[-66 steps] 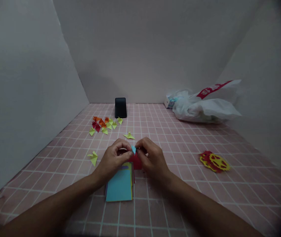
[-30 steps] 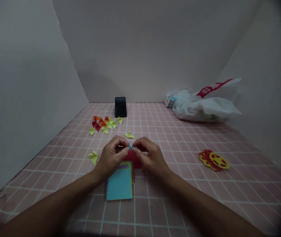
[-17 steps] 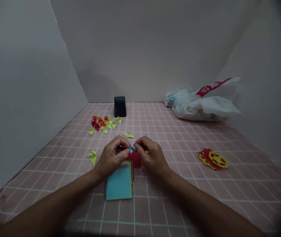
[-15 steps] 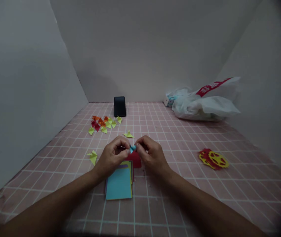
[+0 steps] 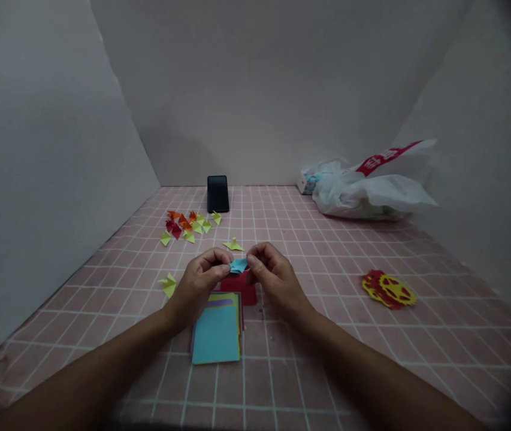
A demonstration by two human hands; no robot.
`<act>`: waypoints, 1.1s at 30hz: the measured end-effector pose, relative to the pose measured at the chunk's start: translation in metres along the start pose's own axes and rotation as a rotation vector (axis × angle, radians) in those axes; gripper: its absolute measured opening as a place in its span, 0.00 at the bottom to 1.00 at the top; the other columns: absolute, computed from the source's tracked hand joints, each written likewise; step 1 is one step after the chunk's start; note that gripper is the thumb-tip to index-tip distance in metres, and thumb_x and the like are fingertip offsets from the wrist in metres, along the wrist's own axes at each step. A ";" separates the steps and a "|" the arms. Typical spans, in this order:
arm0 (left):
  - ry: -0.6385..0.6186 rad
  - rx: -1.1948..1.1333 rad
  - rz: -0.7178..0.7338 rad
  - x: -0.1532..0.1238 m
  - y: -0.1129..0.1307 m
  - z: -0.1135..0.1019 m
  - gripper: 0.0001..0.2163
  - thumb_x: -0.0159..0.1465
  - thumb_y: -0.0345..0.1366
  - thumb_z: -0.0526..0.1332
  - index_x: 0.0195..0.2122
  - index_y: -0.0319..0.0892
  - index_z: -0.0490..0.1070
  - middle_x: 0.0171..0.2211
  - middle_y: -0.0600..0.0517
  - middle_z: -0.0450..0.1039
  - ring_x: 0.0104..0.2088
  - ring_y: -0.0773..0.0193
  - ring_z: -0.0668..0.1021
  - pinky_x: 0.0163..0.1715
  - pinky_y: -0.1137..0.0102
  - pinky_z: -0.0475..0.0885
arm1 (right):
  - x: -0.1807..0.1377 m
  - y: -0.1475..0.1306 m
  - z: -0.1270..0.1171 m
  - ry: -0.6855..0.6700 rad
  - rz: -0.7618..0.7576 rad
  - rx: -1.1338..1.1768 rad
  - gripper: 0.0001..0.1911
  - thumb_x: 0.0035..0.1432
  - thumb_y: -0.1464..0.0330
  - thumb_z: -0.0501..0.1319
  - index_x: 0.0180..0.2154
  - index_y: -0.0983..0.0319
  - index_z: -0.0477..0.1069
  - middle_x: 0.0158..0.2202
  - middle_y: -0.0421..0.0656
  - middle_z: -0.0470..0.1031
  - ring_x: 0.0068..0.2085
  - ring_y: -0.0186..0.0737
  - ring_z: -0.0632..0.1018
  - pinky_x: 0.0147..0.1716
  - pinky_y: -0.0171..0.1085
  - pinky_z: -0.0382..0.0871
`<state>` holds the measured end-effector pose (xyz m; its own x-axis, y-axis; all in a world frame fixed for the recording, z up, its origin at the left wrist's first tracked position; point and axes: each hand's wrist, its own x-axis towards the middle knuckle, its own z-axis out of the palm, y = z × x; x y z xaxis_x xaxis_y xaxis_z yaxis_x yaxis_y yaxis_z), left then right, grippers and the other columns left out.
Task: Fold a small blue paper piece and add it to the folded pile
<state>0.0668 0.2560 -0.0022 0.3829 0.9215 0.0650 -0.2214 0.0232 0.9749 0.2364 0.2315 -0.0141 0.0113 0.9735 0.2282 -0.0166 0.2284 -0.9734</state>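
A small piece of folded blue paper is stretched between my two hands. My left hand pinches its left end between thumb and fingers. At its right end, the thumb and fingertips of my right hand are closed on it. Below the hands lies a stack of coloured paper sheets with a blue sheet on top. Red paper shows behind that stack, partly covered. A yellow folded-paper bird stands just beyond my fingers, and a second yellow folded bird lies left of my left hand.
Several red, orange and yellow folded-paper pieces cluster at the back left, near a black phone. Red and yellow gear-shaped cutouts lie at the right. A white plastic bag and a small box sit at the back right.
The blue paper has been turned and spread, showing a flatter, wider face. My right hand has risen slightly, and my left hand has shifted a little to the left.
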 end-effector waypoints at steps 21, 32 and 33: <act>0.022 -0.094 -0.079 0.001 -0.005 0.002 0.08 0.58 0.36 0.68 0.34 0.40 0.71 0.32 0.54 0.72 0.33 0.69 0.73 0.34 0.74 0.67 | -0.004 -0.002 -0.002 -0.022 -0.476 -0.451 0.07 0.62 0.78 0.59 0.35 0.60 0.71 0.43 0.47 0.71 0.47 0.43 0.75 0.46 0.44 0.71; -0.024 0.017 0.016 0.001 -0.008 -0.002 0.10 0.58 0.36 0.69 0.38 0.42 0.72 0.36 0.53 0.72 0.37 0.67 0.74 0.39 0.72 0.68 | -0.004 -0.005 -0.001 -0.015 -0.468 -0.431 0.08 0.61 0.79 0.58 0.34 0.60 0.69 0.41 0.47 0.72 0.46 0.43 0.75 0.45 0.43 0.70; -0.027 0.022 0.022 0.001 -0.009 -0.002 0.10 0.58 0.36 0.70 0.38 0.42 0.72 0.37 0.53 0.72 0.38 0.66 0.74 0.40 0.71 0.68 | -0.003 -0.005 -0.001 -0.008 -0.462 -0.426 0.08 0.61 0.79 0.58 0.34 0.60 0.69 0.41 0.47 0.72 0.45 0.43 0.75 0.44 0.43 0.70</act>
<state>0.0675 0.2578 -0.0111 0.4027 0.9108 0.0915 -0.2105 -0.0051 0.9776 0.2374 0.2270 -0.0096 -0.0858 0.7751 0.6259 0.3880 0.6046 -0.6956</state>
